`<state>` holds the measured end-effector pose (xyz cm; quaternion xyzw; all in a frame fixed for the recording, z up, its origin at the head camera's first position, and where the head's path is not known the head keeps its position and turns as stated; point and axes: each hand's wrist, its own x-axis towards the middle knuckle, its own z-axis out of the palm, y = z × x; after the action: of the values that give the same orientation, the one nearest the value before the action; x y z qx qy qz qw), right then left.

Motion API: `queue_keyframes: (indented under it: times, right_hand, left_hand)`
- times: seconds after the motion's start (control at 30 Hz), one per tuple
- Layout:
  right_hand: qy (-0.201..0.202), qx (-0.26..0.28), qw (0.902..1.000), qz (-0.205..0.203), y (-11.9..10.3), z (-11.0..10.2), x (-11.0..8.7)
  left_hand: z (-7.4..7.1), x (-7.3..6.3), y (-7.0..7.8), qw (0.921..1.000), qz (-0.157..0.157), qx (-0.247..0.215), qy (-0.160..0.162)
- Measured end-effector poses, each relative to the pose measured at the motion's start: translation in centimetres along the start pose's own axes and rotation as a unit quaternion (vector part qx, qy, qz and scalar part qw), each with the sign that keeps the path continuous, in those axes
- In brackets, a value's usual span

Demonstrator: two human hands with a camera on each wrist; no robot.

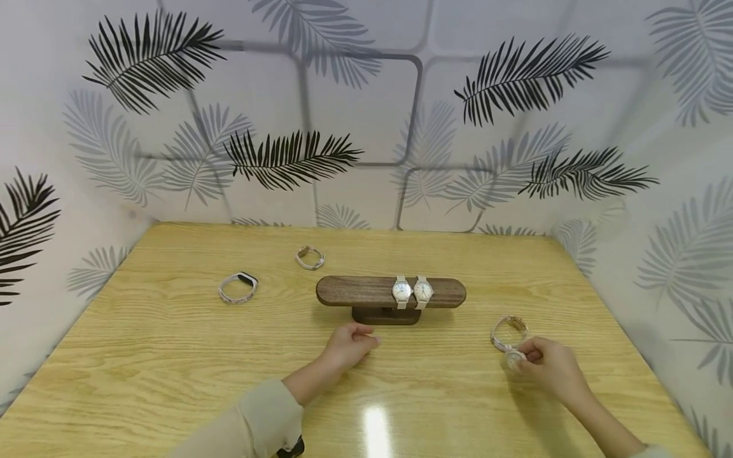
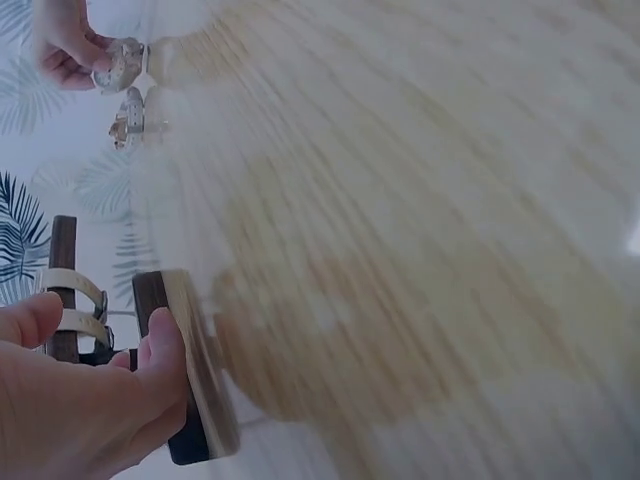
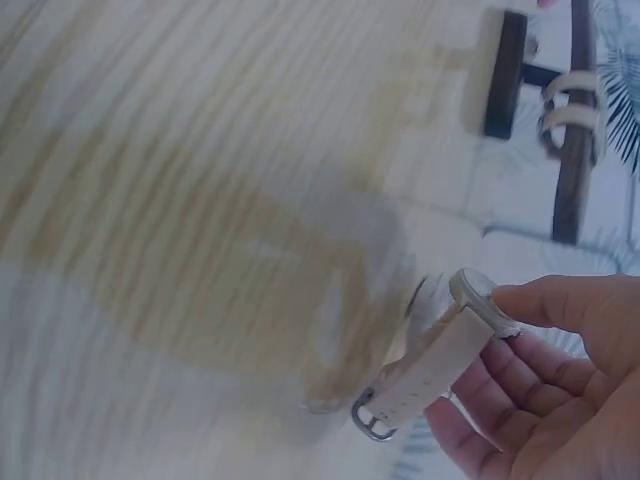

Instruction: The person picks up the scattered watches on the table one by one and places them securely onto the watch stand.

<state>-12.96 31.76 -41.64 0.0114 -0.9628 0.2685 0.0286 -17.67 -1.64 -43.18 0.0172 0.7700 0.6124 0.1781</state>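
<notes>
My right hand (image 1: 551, 367) pinches a wristwatch (image 3: 440, 365) by its round case, thumb on one side and fingertips on the other. Its pale strap and silver buckle hang free in the right wrist view. Just beyond it, another pale-strapped watch (image 1: 500, 339) stands looped on the table. A dark wooden watch stand (image 1: 355, 291) is in the middle, with two pale-strapped watches (image 1: 402, 291) fastened side by side on its bar. In front of the stand's base (image 1: 378, 316) is my left hand (image 1: 347, 346), fingers loosely bent and nothing held.
Toward the back left lie a white band with a dark face (image 1: 238, 288) and a small looped watch (image 1: 310, 257). The wooden table (image 1: 172, 356) meets leaf-patterned walls (image 1: 355, 114) at the back and sides. A bright reflection shows near the front.
</notes>
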Motion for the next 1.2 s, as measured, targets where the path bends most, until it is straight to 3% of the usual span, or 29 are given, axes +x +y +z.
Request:
queue_keyframes:
  times: [0.17, 0.3, 0.47, 0.6, 0.7, 0.8, 0.97, 1.03, 1.1, 1.17, 1.2]
  right_hand:
    - [-0.028, 0.047, 0.9985, -0.007, -2.6, 0.8, 0.1]
    - [-0.063, 0.134, 0.9889, 0.012, -5.0, 2.0, 0.7]
    - [-0.1, 0.278, 0.9539, 0.054, -8.0, 4.0, 1.7]
    - [-0.106, 0.357, 0.9239, 0.086, -10.1, 5.5, 2.3]
    - [-0.114, 0.406, 0.9026, 0.087, -11.2, 6.1, 2.5]
    - [-0.122, 0.435, 0.8877, 0.089, -11.9, 6.6, 2.7]
    - [-0.139, 0.477, 0.8633, 0.088, -12.6, 7.1, 2.7]
    - [-0.147, 0.504, 0.8468, 0.085, -12.8, 7.3, 2.7]
    - [-0.153, 0.527, 0.8316, 0.085, -13.0, 7.5, 2.6]
    - [-0.152, 0.545, 0.8193, 0.093, -13.3, 7.7, 2.6]
    - [-0.151, 0.55, 0.816, 0.097, -13.4, 7.9, 2.7]
  left_hand:
    - [0.8, -0.2, 0.4, 0.9997, 0.014, -0.007, -0.019]
    - [1.7, -0.2, 0.7, 0.9986, 0.029, -0.02, -0.039]
    - [2.9, -0.2, 1.1, 0.9967, 0.055, -0.023, -0.056]
    - [3.6, -0.1, 1.3, 0.9959, 0.079, -0.018, -0.042]
    - [3.7, 0.0, 1.4, 0.9948, 0.095, -0.025, -0.026]
    - [3.3, 0.2, 1.4, 0.9922, 0.121, -0.025, -0.008]
    - [2.1, 0.2, 1.3, 0.9829, 0.181, 0.031, -0.001]
    - [1.6, 0.0, 1.2, 0.9737, 0.21, 0.088, -0.002]
    - [1.2, -0.2, 1.2, 0.956, 0.239, 0.17, 0.0]
    - [0.9, -0.4, 1.2, 0.9276, 0.272, 0.255, 0.011]
    - [0.7, -0.6, 1.2, 0.9097, 0.29, 0.297, 0.021]
